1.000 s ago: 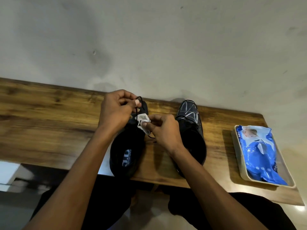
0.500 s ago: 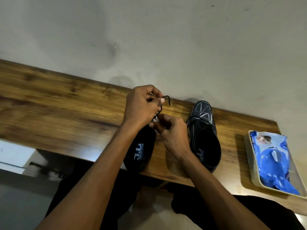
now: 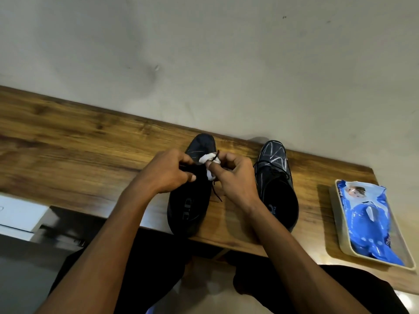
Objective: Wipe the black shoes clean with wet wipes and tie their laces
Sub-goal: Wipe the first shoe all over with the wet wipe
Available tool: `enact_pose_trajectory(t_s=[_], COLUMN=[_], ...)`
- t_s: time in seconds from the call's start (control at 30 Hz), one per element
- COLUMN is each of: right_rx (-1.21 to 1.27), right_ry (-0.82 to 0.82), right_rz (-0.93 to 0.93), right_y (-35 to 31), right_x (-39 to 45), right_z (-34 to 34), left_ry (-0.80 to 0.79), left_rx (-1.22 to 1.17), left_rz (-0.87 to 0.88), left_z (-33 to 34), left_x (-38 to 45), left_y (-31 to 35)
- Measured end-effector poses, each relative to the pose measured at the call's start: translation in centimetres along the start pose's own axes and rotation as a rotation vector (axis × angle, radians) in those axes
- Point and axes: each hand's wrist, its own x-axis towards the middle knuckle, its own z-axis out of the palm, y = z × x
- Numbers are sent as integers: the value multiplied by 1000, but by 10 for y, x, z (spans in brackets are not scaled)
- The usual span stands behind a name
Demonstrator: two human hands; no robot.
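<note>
Two black shoes stand side by side on the wooden table (image 3: 68, 137), toes toward the wall. Over the left shoe (image 3: 192, 200) my left hand (image 3: 167, 171) is closed on a black lace at the tongue. My right hand (image 3: 233, 175) pinches a crumpled white wet wipe (image 3: 209, 160) together with the other lace end, which loops above the fingers; a loose lace (image 3: 216, 193) hangs down beside the shoe. The right shoe (image 3: 276, 182), with pale streaks on its toe, stands untouched, its laces lying across the top.
A blue wet-wipes pack (image 3: 367, 214) lies in a cream tray (image 3: 335, 214) at the table's right end. The wall rises straight behind the shoes. My dark-clad knees sit under the table's near edge. A white object (image 3: 18, 214) sits lower left.
Both hands dropped from a raised lace loop down onto the left shoe's tongue. The white wipe, hidden half a second ago, shows again in my right hand. The camera view shifted.
</note>
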Motion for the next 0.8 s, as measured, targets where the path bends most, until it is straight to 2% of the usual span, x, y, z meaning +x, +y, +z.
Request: enact_pose_trajectory(t_s=[0.37,0.8], right_rx=[278,423], right_ry=[52,191], right_rz=[29,-38], right_y=[-44,-99], right_x=[13,13], right_z=[-28,-72], left_ry=[91,116], left_rx=[110,183], left_rz=[-32,-52], left_z=[6,11], left_x=[-3,0], left_y=[11,16])
